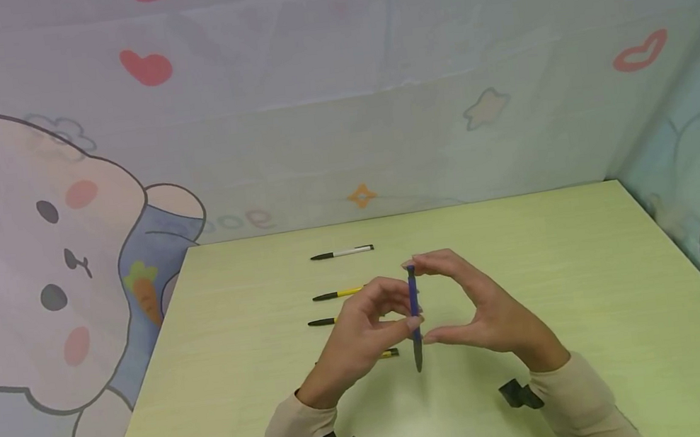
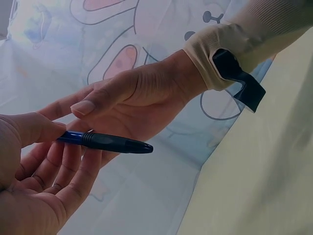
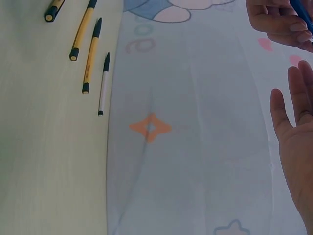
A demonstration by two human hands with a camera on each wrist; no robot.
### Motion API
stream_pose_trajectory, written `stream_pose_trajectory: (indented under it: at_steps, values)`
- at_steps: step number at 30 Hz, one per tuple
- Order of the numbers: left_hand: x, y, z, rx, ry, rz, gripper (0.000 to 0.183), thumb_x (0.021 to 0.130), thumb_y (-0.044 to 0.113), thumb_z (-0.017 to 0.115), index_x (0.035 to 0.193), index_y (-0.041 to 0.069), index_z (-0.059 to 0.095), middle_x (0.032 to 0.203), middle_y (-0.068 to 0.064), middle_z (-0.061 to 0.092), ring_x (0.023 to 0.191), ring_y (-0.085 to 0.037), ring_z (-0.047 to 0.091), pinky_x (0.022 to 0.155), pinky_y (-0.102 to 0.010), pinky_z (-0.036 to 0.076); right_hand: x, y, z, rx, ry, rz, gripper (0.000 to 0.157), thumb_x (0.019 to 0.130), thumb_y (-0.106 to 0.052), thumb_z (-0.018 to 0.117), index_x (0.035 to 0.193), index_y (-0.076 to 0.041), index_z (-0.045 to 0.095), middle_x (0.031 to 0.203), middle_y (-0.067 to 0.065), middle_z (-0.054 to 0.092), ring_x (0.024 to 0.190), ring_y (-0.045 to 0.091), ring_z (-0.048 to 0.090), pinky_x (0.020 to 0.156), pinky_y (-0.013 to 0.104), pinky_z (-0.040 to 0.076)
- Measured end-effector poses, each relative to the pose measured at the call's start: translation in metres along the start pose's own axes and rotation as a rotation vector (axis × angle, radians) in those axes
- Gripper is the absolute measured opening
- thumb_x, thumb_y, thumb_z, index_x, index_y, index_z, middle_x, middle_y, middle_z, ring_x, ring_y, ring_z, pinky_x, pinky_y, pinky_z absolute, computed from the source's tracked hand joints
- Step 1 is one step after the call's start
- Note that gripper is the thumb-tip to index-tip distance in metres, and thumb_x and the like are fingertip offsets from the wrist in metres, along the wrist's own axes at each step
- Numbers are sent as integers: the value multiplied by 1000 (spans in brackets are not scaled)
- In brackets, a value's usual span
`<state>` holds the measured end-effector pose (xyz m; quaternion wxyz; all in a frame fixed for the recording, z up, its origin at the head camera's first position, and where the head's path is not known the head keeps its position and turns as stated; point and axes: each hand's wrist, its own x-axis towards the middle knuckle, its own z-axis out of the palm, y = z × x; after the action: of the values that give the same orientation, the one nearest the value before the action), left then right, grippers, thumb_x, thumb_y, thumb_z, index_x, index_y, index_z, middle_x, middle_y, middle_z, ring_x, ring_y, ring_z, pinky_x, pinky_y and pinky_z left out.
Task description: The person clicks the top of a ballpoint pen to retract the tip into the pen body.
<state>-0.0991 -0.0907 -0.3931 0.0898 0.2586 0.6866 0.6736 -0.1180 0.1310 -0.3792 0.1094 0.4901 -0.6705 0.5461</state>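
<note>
A blue pen [image 1: 413,301] with a dark grip and tip stands raised over the table, its tip toward the person. My left hand [image 1: 355,332] pinches its barrel between thumb and fingers; the left wrist view shows the thumb [image 2: 46,128] on top of the blue part and the fingers beneath. Just to the right, my right hand [image 1: 495,317] is spread in a wide C, its fingertips close by the pen's clicker end and its thumb near the lower barrel. Its fingers look straight and apart from the pen in the right wrist view.
On the pale yellow-green table [image 1: 587,279] a white pen [image 1: 353,251] lies farthest back. Nearer come yellow-and-black pens in a column, one yellow pen [image 1: 340,293] behind the others, partly hidden by my left hand. A printed cloth [image 1: 291,146] hangs behind the table.
</note>
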Motion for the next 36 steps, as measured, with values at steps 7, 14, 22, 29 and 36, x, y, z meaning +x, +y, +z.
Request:
stream_pose_trajectory:
  at_steps: [7, 14, 22, 29, 36]
  values:
    - [-1, 0, 0, -33, 8, -11, 27, 95, 10, 72, 120, 13, 62, 111, -9, 66, 104, -27, 66, 91, -38, 58, 1, 1, 5, -5, -9, -2, 96, 64, 14, 88, 146, 9, 40, 141, 22, 50, 134, 21, 47, 114, 29, 40]
    - [-2, 0, 1, -54, 5, -19, 27, 95, 11, 73, 120, 14, 63, 113, -13, 66, 106, -27, 66, 87, -39, 59, 0, 0, 8, 3, -12, -4, 97, 63, 17, 87, 147, 9, 39, 138, 25, 50, 134, 22, 48, 114, 27, 40]
    - [-1, 2, 3, -52, 19, -9, 25, 94, 11, 74, 117, 14, 64, 111, -9, 68, 106, -28, 66, 88, -41, 59, 1, 2, 8, 45, -16, -17, 94, 63, 19, 86, 143, 13, 37, 138, 25, 50, 132, 23, 49, 114, 29, 40]
    - [-1, 4, 3, -62, 27, 5, 30, 94, 10, 74, 121, 15, 64, 110, -10, 69, 106, -28, 66, 90, -41, 58, -1, 5, 10, 55, -9, 21, 93, 65, 19, 85, 143, 12, 35, 137, 23, 51, 129, 22, 52, 114, 32, 40]
    - [-1, 4, 2, -71, 39, 32, 34, 93, 2, 72, 125, 10, 63, 110, -15, 68, 104, -27, 67, 83, -39, 61, -14, 23, 13, 52, -6, 88, 99, 68, 14, 87, 149, 6, 31, 141, 15, 49, 131, 19, 51, 116, 31, 39]
